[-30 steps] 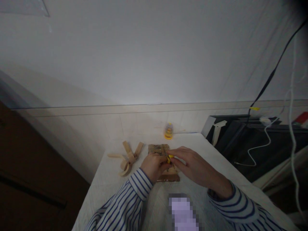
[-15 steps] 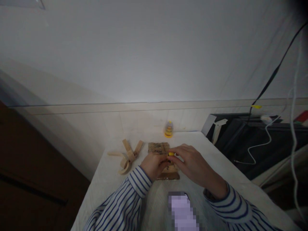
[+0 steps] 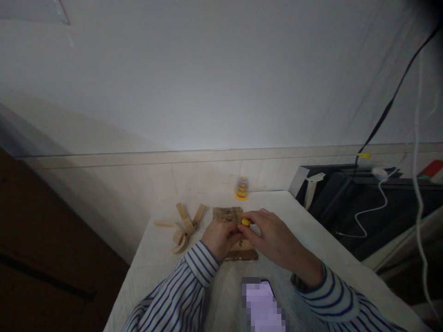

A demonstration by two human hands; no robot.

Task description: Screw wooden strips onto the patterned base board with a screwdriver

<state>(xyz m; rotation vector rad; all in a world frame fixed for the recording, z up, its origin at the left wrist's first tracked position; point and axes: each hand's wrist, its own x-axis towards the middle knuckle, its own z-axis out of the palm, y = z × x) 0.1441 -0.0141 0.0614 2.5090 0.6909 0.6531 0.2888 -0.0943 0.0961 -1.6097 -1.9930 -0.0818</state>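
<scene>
My right hand (image 3: 273, 235) pinches a small yellow piece (image 3: 245, 222) between thumb and fingertips; its exact kind is too small to tell. Close against it, my left hand (image 3: 221, 239) has its fingers pressed together, and whatever they hold is hidden. Both hands are over a flat brown packet (image 3: 227, 213) with dark print, which lies on the white-covered table and is partly covered by them. Left of the packet lies a tan strap (image 3: 187, 223), looped and crossed over itself. At the back stands a small clear container (image 3: 242, 189) with a yellow base and yellow contents.
A phone (image 3: 265, 304) with a blurred screen lies at the near side of the table (image 3: 155, 286). The wall (image 3: 207, 175) borders the back. To the right are dark panels (image 3: 328, 198), a white cable (image 3: 363, 221) and a black cord (image 3: 387, 108).
The yellow piece has turned slightly between my right fingertips and shows a rounder outline. Both hands stay nearly in place over the packet. The view has shifted a little.
</scene>
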